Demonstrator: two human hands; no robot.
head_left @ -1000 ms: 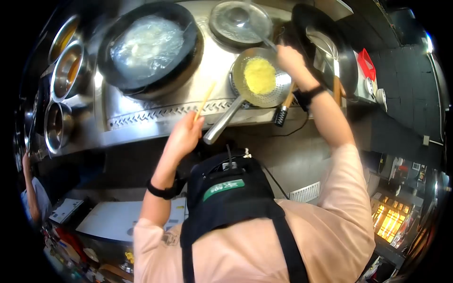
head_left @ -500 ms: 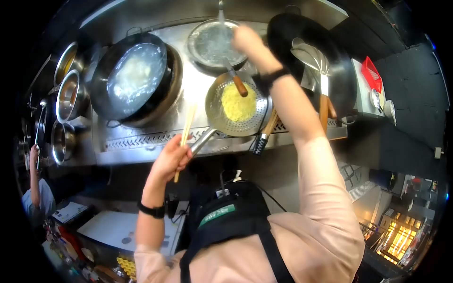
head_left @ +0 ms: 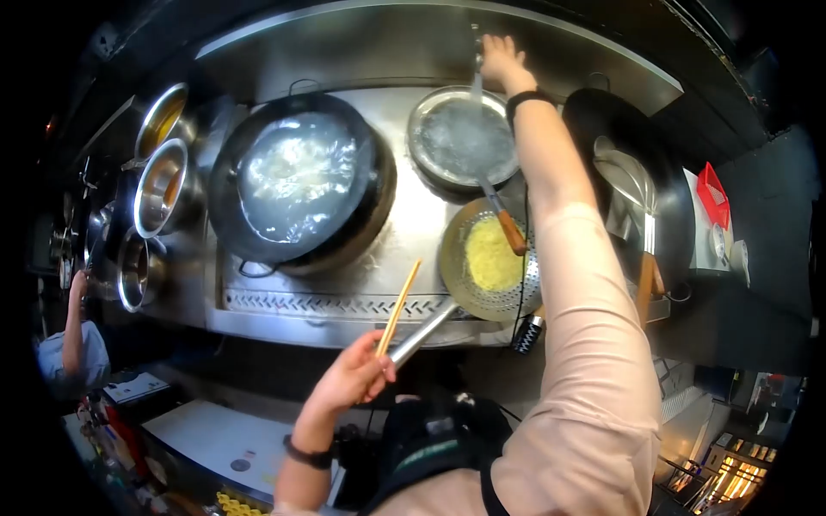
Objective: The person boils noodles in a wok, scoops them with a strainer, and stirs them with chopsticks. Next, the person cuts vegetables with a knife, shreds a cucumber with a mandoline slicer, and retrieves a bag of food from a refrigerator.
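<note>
Stretching across the whole steel worktop (head_left: 404, 224), the right arm now reaches far back to the rear wall, where half a second ago it was bent over the strainer. The large black wok (head_left: 297, 176) of cloudy boiling water sits at the left of the worktop, and a second dark wok (head_left: 632, 185) holding ladles stands at the right. Between them, a round basin of water (head_left: 463, 139) lies near the back wall; the right hand was over it a moment ago and has since risen past it. In front of that basin rests the perforated strainer (head_left: 490, 271), with yellow noodles (head_left: 492, 254) heaped in its bowl and its long metal handle pointing toward the person. A wooden-handled utensil (head_left: 503, 219) lies across from the basin to the strainer's rim, no longer gripped.

The right hand (head_left: 502, 60) is held high against the back wall beside a thin vertical spout (head_left: 476, 56), fingers loosely curled; whether they close on anything there cannot be told. The left hand (head_left: 354, 378) has dropped lower and nearer the body than before, forearm raised, fingers pinched around a pair of wooden chopsticks (head_left: 397, 308) that slant up toward the worktop, close beside the strainer's handle. At the far left stand three steel pots (head_left: 159, 185), and another person's arm (head_left: 73, 318) shows beyond them.
</note>
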